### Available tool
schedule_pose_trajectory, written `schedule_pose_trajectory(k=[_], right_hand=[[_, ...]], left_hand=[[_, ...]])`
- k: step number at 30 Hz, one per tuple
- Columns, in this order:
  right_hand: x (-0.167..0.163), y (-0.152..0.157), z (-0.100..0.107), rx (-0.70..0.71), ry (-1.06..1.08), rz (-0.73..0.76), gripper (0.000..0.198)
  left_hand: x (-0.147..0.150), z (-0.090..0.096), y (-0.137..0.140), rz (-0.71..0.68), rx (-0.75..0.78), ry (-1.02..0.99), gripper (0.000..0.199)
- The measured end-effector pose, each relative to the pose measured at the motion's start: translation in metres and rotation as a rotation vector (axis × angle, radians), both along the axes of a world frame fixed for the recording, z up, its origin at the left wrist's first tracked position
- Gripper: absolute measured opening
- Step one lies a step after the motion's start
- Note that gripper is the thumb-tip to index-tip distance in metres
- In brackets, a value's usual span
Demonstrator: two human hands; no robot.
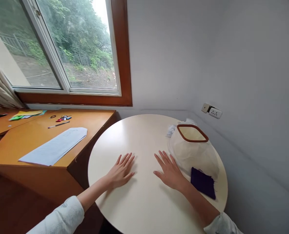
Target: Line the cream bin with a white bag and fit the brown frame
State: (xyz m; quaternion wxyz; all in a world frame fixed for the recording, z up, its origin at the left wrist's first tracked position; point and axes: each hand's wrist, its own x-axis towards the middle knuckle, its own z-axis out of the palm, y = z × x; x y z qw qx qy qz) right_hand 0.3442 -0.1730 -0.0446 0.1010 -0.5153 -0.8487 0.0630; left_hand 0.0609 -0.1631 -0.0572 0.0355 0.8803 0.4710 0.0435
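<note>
My left hand is palm down over the left part of a round cream table, fingers spread and holding nothing. On the other side my right hand is also palm down with its fingers apart. Just beyond the right hand lies a sheer white cloth, with a brown rounded-square embroidery hoop on top of it. Beside my right forearm rests a dark purple piece of fabric with frayed edges. Neither hand touches the cloth or the hoop.
To the left stands an orange-brown desk with papers, a pen, keys and coloured sheets. A wall socket is at the right. Crumpled white material lies near the hoop.
</note>
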Motion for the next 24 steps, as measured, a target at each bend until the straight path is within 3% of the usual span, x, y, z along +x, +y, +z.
schedule_pose_trajectory(k=[6,24], right_hand=[[-0.029,0.022,-0.021,-0.162,-0.047,-0.008,0.066],[-0.035,0.025,-0.027,-0.159,-0.073,-0.038,0.062]], left_hand=[[-0.01,-0.01,0.007,0.07,-0.037,0.054,0.065],[-0.012,-0.014,0.007,0.062,-0.016,0.003,0.064]])
